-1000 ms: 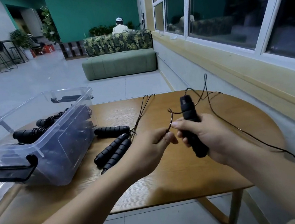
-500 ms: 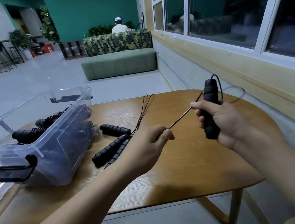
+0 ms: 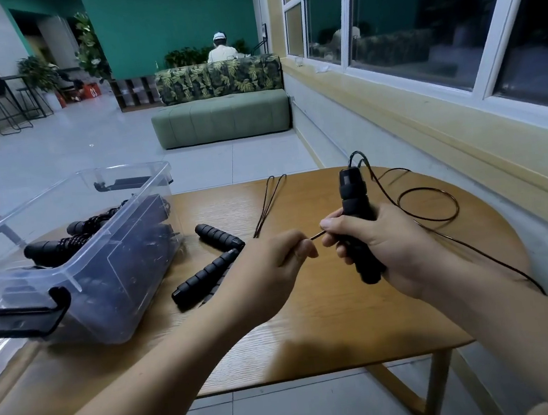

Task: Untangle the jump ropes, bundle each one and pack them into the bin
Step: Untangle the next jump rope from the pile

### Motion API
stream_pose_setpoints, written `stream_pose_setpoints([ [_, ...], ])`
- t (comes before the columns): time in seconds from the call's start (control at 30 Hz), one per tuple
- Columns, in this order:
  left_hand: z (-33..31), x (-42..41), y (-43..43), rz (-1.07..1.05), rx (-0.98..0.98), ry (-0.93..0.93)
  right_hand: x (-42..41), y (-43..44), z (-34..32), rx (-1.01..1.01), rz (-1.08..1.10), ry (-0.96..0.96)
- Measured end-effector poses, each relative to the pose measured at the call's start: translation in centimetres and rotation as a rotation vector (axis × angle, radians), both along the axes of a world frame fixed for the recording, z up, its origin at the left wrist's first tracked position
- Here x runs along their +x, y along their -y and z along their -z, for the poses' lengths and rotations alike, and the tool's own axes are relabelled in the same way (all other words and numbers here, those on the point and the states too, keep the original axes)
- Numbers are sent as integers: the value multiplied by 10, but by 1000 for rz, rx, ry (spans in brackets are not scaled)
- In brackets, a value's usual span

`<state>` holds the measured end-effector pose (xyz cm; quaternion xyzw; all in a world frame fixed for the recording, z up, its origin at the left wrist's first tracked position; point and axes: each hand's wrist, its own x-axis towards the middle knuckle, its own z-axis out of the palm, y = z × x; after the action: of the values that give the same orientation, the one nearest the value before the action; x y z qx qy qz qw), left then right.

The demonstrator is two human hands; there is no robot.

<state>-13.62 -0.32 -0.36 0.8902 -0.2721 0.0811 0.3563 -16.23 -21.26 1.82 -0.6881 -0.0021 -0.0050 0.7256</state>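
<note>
My right hand (image 3: 382, 245) grips a black foam jump-rope handle (image 3: 354, 197) upright above the table. Its thin black cord (image 3: 427, 204) loops over the table's right side and trails off past my right forearm. My left hand (image 3: 272, 262) pinches a stretch of the same cord just left of my right thumb. More black handles (image 3: 211, 266) lie on the wood beside my left hand, with a folded cord loop (image 3: 270, 204) behind them. The clear plastic bin (image 3: 76, 266) at the left holds several bundled ropes.
The rounded wooden table (image 3: 315, 333) has its front edge close to me. A wall with windows runs along the right. A green sofa and seated people are far behind, and a chair stands at the left edge.
My right hand swung the handle out to the right, then came back toward my left hand. The cord now lies in a loop on the table's right side.
</note>
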Motion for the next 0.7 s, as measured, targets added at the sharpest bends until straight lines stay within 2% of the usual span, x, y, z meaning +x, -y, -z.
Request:
stream_pose_setpoints([
  [0.2, -2, 1, 3, 15, 2, -14, 10, 17, -10, 53, 86, -7],
  [0.43, -1, 19, -14, -64, 9, 31, 24, 56, -17, 320, 247, -21],
  [0.57, 1, 25, -17, -105, -15, 65, 20, 51, -16, 348, 180, -34],
  [0.7, 0, 22, -13, -95, -25, 91, 12, 32, -11, 265, 82, -78],
])
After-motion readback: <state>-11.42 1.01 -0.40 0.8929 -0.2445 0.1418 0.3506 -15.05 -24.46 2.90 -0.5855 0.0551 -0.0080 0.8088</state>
